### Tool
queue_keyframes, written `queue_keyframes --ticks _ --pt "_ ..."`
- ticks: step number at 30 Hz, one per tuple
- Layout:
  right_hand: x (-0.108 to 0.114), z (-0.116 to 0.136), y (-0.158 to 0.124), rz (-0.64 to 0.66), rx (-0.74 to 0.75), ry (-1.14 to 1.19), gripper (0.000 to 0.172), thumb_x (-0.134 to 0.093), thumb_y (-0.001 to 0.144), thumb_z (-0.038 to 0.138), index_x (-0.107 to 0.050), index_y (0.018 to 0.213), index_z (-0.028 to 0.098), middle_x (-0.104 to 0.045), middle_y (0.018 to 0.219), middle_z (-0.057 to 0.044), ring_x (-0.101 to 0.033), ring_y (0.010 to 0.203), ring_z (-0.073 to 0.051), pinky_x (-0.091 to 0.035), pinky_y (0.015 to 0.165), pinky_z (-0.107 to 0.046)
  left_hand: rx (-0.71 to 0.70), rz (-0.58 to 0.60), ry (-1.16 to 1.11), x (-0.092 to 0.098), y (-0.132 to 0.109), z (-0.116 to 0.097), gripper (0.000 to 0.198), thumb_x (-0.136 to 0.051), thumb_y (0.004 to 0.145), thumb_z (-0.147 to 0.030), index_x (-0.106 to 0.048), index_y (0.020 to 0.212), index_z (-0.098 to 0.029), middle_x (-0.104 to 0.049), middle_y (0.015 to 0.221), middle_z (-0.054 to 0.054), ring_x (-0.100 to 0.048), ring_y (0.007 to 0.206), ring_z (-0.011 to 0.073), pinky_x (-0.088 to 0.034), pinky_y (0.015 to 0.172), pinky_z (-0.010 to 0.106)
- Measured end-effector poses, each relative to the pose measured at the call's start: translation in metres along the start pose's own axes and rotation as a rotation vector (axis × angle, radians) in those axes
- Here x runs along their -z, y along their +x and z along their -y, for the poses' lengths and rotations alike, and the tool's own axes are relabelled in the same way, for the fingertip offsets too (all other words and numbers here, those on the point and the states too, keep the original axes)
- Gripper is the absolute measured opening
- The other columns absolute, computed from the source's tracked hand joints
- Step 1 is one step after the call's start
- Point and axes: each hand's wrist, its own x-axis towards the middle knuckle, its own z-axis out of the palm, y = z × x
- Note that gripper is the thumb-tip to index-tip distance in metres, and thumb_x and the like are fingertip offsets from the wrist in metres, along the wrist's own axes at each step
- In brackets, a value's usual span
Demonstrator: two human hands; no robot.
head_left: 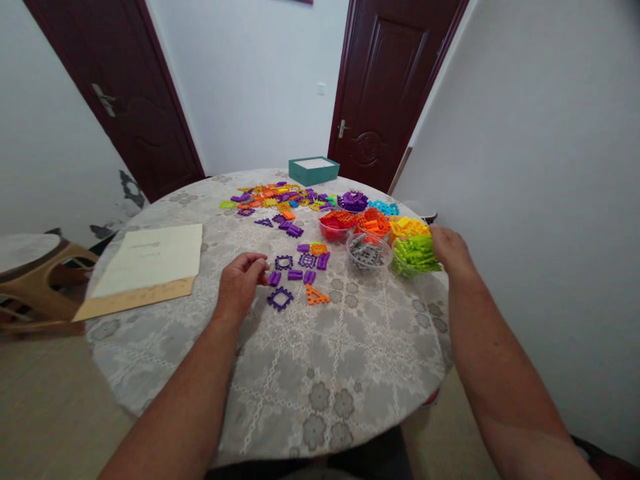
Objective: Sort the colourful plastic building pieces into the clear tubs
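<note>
My left hand [243,281] rests over the table with thumb and fingers pinched together. Whatever lies between its fingertips is too small to make out. Just right of them is a purple plastic building piece [275,279], close to a purple square frame [283,263] and a dark purple frame [280,299]. An orange triangular piece [317,295] lies farther right. My right hand [450,248] is at the right side of a clear bowl heaped with lime green pieces [416,253]; its fingers are mostly hidden, so their grip is unclear.
Clear bowls of grey pieces [369,252], red pieces [337,223], orange pieces [373,223] and yellow pieces [409,227] stand beside the green one. Mixed loose pieces [270,202] spread farther back, before a teal box [314,173]. Paper [150,260] lies at left.
</note>
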Motion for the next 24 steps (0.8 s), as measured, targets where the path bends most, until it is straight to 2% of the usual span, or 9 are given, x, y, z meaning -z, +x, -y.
queue_keyframes --ticks 3,5,7,9,11,14,16,20,24 --pt "0.015 0.012 -0.014 -0.159 -0.027 -0.006 0.055 -0.037 0.101 0.049 -0.077 0.104 0.011 -0.074 0.106 -0.025 -0.066 0.100 -0.033 -0.049 0.090 -0.042 -0.003 -0.004 0.020 -0.001 0.001 0.002 0.030 -0.069 0.078 -0.040 -0.071 0.096 -0.017 -0.071 0.079 0.001 -0.063 0.057 0.0141 -0.056 0.058 0.029" --pt "0.027 0.029 -0.032 -0.304 0.041 0.026 0.051 -0.039 0.100 0.047 -0.076 0.109 0.011 -0.074 0.110 -0.023 -0.066 0.104 -0.033 -0.049 0.094 -0.044 -0.012 -0.004 0.071 -0.001 0.002 0.004 0.029 -0.067 0.079 -0.039 -0.071 0.096 -0.017 -0.071 0.078 0.001 -0.063 0.058 0.0145 -0.054 0.059 0.028" --pt "0.037 0.052 -0.056 -0.365 0.145 0.092 0.048 -0.041 0.101 0.045 -0.074 0.116 0.013 -0.074 0.115 -0.020 -0.067 0.106 -0.032 -0.051 0.094 -0.044 -0.032 0.004 0.141 0.000 0.003 0.006 0.027 -0.065 0.081 -0.039 -0.071 0.096 -0.017 -0.071 0.079 0.001 -0.064 0.059 0.0150 -0.054 0.061 0.028" --pt "0.041 0.080 -0.082 -0.278 0.255 0.185 0.044 -0.043 0.102 0.043 -0.072 0.122 0.017 -0.075 0.116 -0.015 -0.069 0.103 -0.029 -0.053 0.092 -0.041 -0.058 0.007 0.226 0.000 0.003 0.009 0.025 -0.062 0.083 -0.038 -0.071 0.097 -0.018 -0.072 0.079 0.001 -0.065 0.061 0.0158 -0.054 0.064 0.029" --pt "0.036 0.108 -0.105 -0.073 0.391 0.260 0.039 -0.046 0.103 0.040 -0.073 0.121 0.020 -0.076 0.116 -0.012 -0.070 0.103 -0.027 -0.053 0.092 -0.038 -0.098 -0.013 0.345 0.000 0.004 0.013 0.024 -0.059 0.086 -0.036 -0.071 0.097 -0.019 -0.073 0.083 0.002 -0.067 0.068 0.0176 -0.054 0.070 0.030" --pt "0.008 0.144 -0.131 0.321 0.653 0.254 0.032 -0.050 0.101 0.028 -0.074 0.120 0.021 -0.076 0.119 -0.010 -0.070 0.108 -0.025 -0.051 0.098 -0.035 -0.219 -0.043 0.561 0.000 0.005 0.020 0.024 -0.056 0.090 -0.033 -0.072 0.102 -0.020 -0.076 0.093 0.005 -0.070 0.086 0.0211 -0.054 0.087 0.034" --pt "-0.020 0.161 -0.143 0.508 0.743 0.164 0.036 -0.050 0.098 0.019 -0.072 0.127 0.020 -0.075 0.126 -0.011 -0.069 0.114 -0.025 -0.049 0.102 -0.036 -0.328 0.001 0.678 0.000 0.005 0.026 0.026 -0.055 0.091 -0.030 -0.072 0.108 -0.019 -0.076 0.104 0.009 -0.070 0.098 0.0237 -0.053 0.097 0.037" --pt "-0.073 0.182 -0.160 0.613 0.729 -0.018 0.047 -0.053 0.095 0.013 -0.063 0.141 0.019 -0.069 0.136 -0.015 -0.066 0.121 -0.027 -0.047 0.104 -0.037 -0.462 0.189 0.879 -0.001 0.006 0.037 0.033 -0.060 0.090 -0.027 -0.072 0.119 -0.017 -0.073 0.119 0.014 -0.064 0.118 0.0293 -0.047 0.109 0.043" --pt "-0.099 0.192 -0.173 0.590 0.724 -0.085 0.034 -0.055 0.098 0.020 -0.065 0.131 0.018 -0.070 0.124 -0.016 -0.066 0.115 -0.028 -0.048 0.100 -0.036 -0.420 0.262 1.015 -0.002 0.005 0.042 0.032 -0.061 0.092 -0.028 -0.074 0.120 -0.020 -0.072 0.116 0.013 -0.064 0.113 0.0307 -0.049 0.105 0.045"
